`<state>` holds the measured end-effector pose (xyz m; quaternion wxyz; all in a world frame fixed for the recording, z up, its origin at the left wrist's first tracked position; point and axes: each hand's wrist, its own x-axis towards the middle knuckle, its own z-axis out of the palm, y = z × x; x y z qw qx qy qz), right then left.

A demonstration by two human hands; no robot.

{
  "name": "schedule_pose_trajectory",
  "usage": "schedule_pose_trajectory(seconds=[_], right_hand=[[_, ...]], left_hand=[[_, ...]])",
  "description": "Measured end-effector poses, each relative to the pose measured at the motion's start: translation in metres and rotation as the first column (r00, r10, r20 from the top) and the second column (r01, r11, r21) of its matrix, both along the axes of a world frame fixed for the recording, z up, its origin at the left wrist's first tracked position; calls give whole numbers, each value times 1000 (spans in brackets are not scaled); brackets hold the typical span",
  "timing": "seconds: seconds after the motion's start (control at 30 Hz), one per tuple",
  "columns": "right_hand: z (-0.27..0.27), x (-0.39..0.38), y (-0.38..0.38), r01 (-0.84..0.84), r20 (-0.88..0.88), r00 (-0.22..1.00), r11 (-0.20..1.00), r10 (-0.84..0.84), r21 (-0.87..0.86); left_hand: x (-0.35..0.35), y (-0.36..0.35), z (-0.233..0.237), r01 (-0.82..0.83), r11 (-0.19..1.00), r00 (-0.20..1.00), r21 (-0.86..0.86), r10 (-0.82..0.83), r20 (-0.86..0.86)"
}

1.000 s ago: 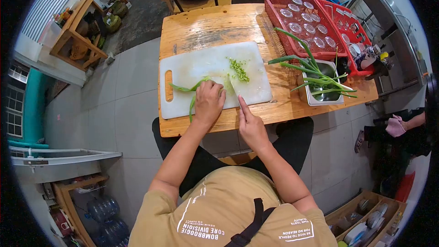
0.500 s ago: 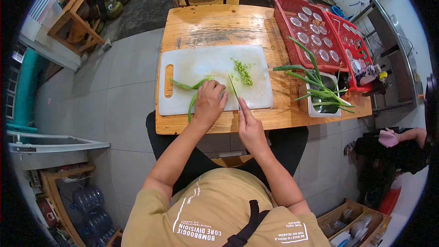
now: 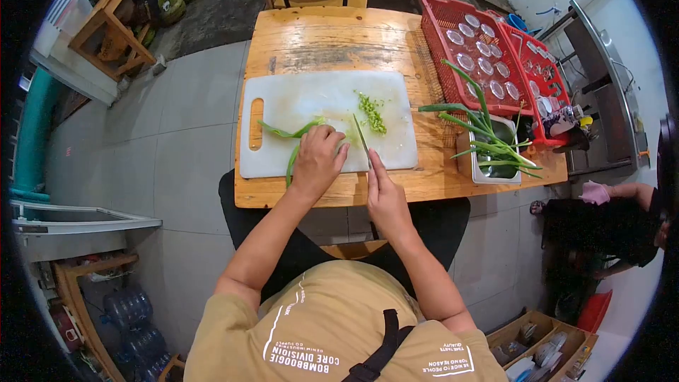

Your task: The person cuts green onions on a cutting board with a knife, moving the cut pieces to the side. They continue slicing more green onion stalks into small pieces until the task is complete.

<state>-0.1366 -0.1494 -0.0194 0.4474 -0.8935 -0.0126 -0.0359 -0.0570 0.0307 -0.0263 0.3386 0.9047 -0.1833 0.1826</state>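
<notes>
A white cutting board [image 3: 283, 159] lies on the wooden table. My left hand [image 3: 318, 155] is closed over green onions [image 3: 291, 132], pressing them against the board; their green leaves stick out to its left and toward the near edge. In my right hand [image 3: 384, 191] is a knife [image 3: 359, 132], its blade tip pointing away from me and resting at or just above the board. A gap of board separates the blade from my left fingers. Chopped green onion [image 3: 372, 113] lies in a small heap right of the blade.
On the wooden table [image 3: 318, 39], a metal container [image 3: 498, 173] at the right holds whole green onions [image 3: 488, 131]. Behind it, a red basket [image 3: 442, 42] contains several clear cups, beside another red basket [image 3: 527, 49]. A person [image 3: 601, 223] holding a pink cloth is at far right.
The view has shifted slightly, moving the table a little left in the frame. Both hands keep nearly the same place on the board. The person at right has come further into view.
</notes>
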Motion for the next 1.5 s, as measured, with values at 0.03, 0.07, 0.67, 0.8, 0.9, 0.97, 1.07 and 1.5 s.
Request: schedule_pose_trajectory(seconds=[0.03,0.07,0.67,0.8,0.9,0.97,1.07,1.5], right_hand=[[-4,-6,-1,2,-16,1000,999,-3,-54],[-7,-11,-2,4,-39,999,994,-8,-109],[19,2,-4,-8,-226,974,998,-6,-61],[14,6,-2,-2,-191,981,994,-20,-111],[18,14,4,2,-155,988,999,-9,-44],[-9,17,1,-12,-71,997,994,4,-109],[21,19,6,-24,-123,992,997,15,-71],[15,4,6,-49,-171,985,981,17,-188]], left_hand=[[-1,3,1,2,1000,1000,-16,-2,11],[-4,5,1,6,999,1000,-32,-6,14],[13,76,-10,-146,932,979,-333,185,88],[12,76,-15,-146,933,978,-329,187,97],[12,76,-17,-118,942,977,-314,166,132],[9,77,-19,-138,937,978,-321,180,104],[12,77,-18,-154,932,975,-329,197,101],[11,74,-17,-151,938,976,-311,192,104]])
